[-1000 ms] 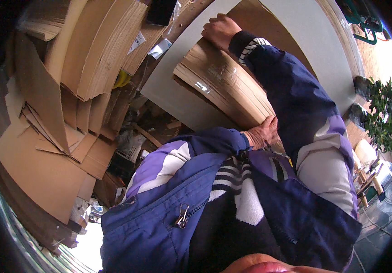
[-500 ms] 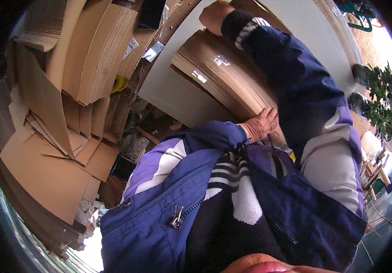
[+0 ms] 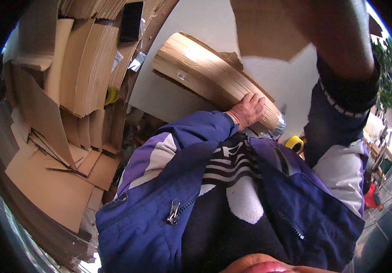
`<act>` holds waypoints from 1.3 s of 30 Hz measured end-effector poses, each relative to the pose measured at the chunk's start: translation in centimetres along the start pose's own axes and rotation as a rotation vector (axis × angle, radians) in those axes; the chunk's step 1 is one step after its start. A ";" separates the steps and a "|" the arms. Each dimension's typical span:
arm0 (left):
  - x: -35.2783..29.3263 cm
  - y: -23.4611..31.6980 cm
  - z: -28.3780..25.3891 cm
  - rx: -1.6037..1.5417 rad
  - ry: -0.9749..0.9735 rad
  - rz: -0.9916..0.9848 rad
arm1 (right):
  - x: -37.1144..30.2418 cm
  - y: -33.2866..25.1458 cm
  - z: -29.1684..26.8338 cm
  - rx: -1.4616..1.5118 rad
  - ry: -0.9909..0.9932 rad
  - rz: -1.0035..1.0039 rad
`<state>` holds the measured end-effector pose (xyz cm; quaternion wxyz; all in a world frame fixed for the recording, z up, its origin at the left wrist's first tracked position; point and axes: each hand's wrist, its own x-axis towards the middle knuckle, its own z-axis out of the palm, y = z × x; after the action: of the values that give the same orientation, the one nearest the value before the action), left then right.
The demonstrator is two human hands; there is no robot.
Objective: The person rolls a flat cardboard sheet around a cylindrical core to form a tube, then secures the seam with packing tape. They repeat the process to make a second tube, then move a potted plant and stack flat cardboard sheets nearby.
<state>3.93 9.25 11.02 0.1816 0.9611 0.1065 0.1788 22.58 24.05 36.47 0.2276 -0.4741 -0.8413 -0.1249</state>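
Observation:
My left hand [image 3: 249,110] rests on the near right end of a bundle of flattened cardboard [image 3: 205,63], its fingers lying spread over the top edges. The bundle sits at a slant on a pale grey-white surface [image 3: 159,91]. My right hand [image 3: 348,38] is raised at the upper right, close to the camera, dark and smeared by motion; its fingers do not show clearly. Beside it a brown cardboard sheet [image 3: 269,32] reaches in from the top edge. Whether the right hand grips that sheet is hidden.
Stacked cardboard sheets [image 3: 98,63] stand at the left, with loose flat pieces [image 3: 45,182] below them. A black flat rectangle [image 3: 132,22] lies at the upper left. Near my body is a yellow tape roll [image 3: 294,144]. A leafy plant [image 3: 389,77] stands at the far right.
My right hand has moved from the bundle's far end to the right and up toward the camera. More of the brown sheet shows at the top. My left hand stays on the bundle.

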 end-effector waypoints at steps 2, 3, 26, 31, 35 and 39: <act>-0.2 0.0 -0.3 0.020 -0.024 0.027 | -4.4 2.2 -3.3 -0.030 -0.036 0.260; -0.3 0.0 -0.5 0.025 -0.040 0.023 | -7.0 3.4 -4.8 -0.048 -0.051 0.390; 1.5 0.8 -2.9 0.137 -0.369 0.018 | -29.7 -16.5 4.6 0.044 -0.697 0.786; 3.8 0.2 -4.6 0.030 -0.501 -0.024 | -30.6 -20.8 6.6 -0.058 -0.464 0.841; 8.9 -3.8 -2.2 -0.299 -0.658 -0.190 | -31.3 -21.6 7.3 -0.107 -0.562 0.793; 10.9 -4.7 4.4 -0.151 -0.754 -0.167 | -32.1 -23.6 8.2 -0.230 -0.407 0.784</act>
<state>14.90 15.11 8.67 0.2922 0.9312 0.0966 -0.1951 14.66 -8.52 13.41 0.0336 -0.7940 -0.6064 -0.0262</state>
